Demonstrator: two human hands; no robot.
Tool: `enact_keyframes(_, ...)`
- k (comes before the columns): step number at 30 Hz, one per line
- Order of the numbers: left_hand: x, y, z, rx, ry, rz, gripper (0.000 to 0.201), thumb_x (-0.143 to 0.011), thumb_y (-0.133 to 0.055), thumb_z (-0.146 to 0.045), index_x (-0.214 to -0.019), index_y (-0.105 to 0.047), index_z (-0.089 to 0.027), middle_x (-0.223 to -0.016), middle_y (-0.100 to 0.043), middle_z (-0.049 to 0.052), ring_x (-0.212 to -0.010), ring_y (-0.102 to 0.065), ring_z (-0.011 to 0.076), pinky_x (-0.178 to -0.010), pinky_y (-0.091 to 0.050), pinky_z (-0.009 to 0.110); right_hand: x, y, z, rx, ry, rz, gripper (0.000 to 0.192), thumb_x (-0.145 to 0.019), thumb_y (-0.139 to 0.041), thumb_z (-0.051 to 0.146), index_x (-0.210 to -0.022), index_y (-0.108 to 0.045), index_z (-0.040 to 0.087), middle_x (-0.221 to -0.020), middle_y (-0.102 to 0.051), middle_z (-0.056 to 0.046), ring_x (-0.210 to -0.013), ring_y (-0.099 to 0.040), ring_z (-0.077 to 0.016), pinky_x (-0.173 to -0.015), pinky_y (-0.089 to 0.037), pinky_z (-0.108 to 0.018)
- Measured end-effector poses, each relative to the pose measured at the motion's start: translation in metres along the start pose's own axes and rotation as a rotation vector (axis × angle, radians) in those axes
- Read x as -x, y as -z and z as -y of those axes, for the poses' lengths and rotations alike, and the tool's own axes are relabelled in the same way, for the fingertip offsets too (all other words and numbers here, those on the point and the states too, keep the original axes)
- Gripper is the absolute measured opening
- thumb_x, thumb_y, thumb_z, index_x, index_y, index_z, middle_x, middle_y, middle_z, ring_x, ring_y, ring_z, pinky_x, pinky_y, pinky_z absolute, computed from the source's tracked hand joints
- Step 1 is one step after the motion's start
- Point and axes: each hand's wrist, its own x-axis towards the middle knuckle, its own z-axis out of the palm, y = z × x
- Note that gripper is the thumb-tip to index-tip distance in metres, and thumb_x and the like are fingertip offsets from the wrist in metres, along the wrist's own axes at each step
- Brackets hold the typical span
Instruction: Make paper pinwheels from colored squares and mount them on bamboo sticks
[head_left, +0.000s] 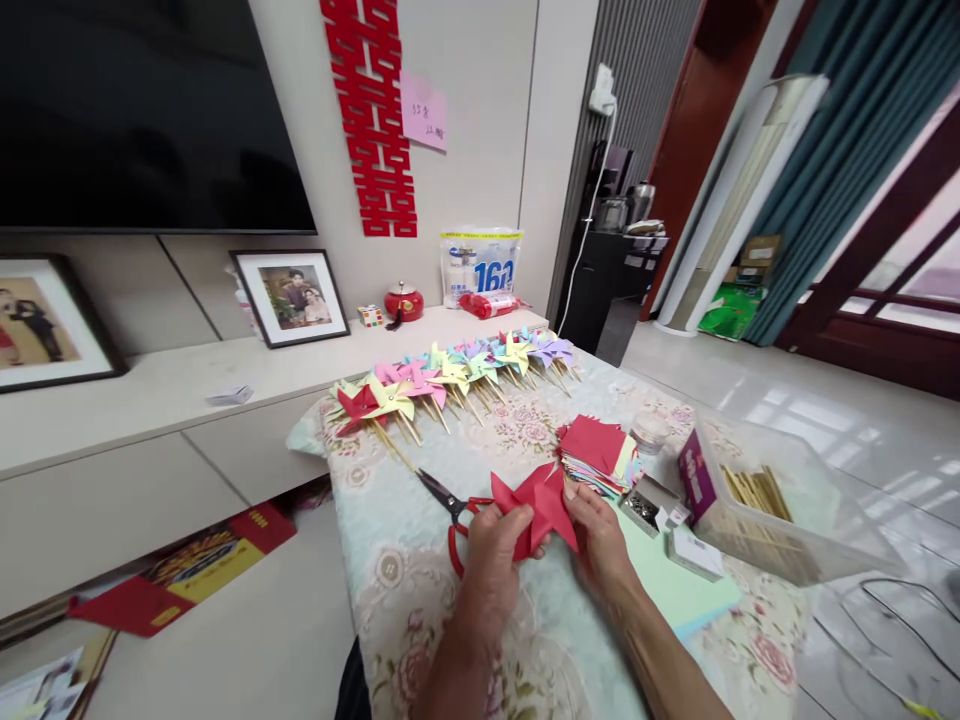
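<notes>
A red paper pinwheel (541, 500), its points folded and off any stick, is held between my two hands above the table. My left hand (495, 545) grips its left side, thumb pressed on top near the middle. The fingers of my right hand (596, 525) pinch its right side. Red-handled scissors (454, 510) lie spread just left of my left hand, their handles partly covered by it. Behind my right hand sits a stack of coloured paper squares (596, 450), a red one on top. A small open box of metal fasteners (643, 505) stands to its right.
Several finished pinwheels on sticks (450, 375) lie along the table's far side. A clear plastic bin (780, 530) with wooden sticks (757, 490) stands at the right, near a small white box (695, 552) and green paper sheets (675, 580). A round clear container (651, 430) sits behind.
</notes>
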Motion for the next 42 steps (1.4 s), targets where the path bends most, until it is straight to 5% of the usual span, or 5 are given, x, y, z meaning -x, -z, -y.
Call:
enact_keyframes(11,0.009,-0.001,0.02,0.095,0.031,0.089,0.032,-0.053,-0.085,-0.038,-0.063,-0.067,-0.013,-0.052,-0.064,0.003,-0.046,-0.052,0.0117,-0.047,-0.041,0.023,0.003,-0.003,-0.004,-0.083,-0.048,-0.044,0.037,-0.077,-0.076,0.053,-0.073,-0.062,0.02,-0.052,-0.062,0.001,-0.033,-0.048,-0.0136,-0.031,-0.038,-0.025)
enact_keyframes(24,0.001,-0.001,0.023,0.089,-0.057,0.073,0.039,-0.054,-0.091,-0.035,-0.078,-0.074,-0.01,-0.065,-0.074,0.006,-0.055,-0.066,0.0172,-0.055,-0.051,0.026,-0.005,0.015,0.027,-0.097,0.254,-0.371,0.041,-0.058,-0.09,0.053,-0.081,-0.079,0.022,-0.088,-0.074,-0.004,-0.073,-0.062,-0.0154,-0.065,-0.05,-0.026)
enact_keyframes(29,0.005,-0.004,0.02,0.146,-0.062,0.041,0.041,-0.049,-0.094,-0.032,-0.079,-0.075,-0.012,-0.072,-0.077,0.009,-0.074,-0.075,0.0265,-0.075,-0.058,0.035,-0.002,0.017,0.03,-0.027,0.301,-0.309,0.037,-0.061,-0.088,0.055,-0.077,-0.079,0.022,-0.077,-0.072,-0.003,-0.073,-0.061,-0.0163,-0.07,-0.048,-0.028)
enact_keyframes(35,-0.007,-0.02,0.016,0.213,-0.06,-0.077,0.035,-0.045,-0.094,-0.028,-0.069,-0.072,-0.013,-0.064,-0.075,0.003,-0.057,-0.069,0.0174,-0.069,-0.058,0.031,-0.004,0.019,0.033,0.18,0.375,-0.251,0.039,-0.073,-0.077,0.058,-0.084,-0.078,0.02,-0.085,-0.074,-0.006,-0.082,-0.062,-0.0225,-0.076,-0.046,-0.033)
enact_keyframes(42,-0.019,-0.037,0.024,0.213,-0.07,0.001,0.038,-0.049,-0.093,-0.03,-0.078,-0.075,-0.013,-0.078,-0.079,0.008,-0.076,-0.074,0.0238,-0.075,-0.057,0.032,-0.025,0.021,0.067,0.507,0.369,-0.117,0.035,-0.081,-0.071,0.054,-0.082,-0.074,0.019,-0.079,-0.07,-0.004,-0.077,-0.06,-0.0221,-0.071,-0.045,-0.033)
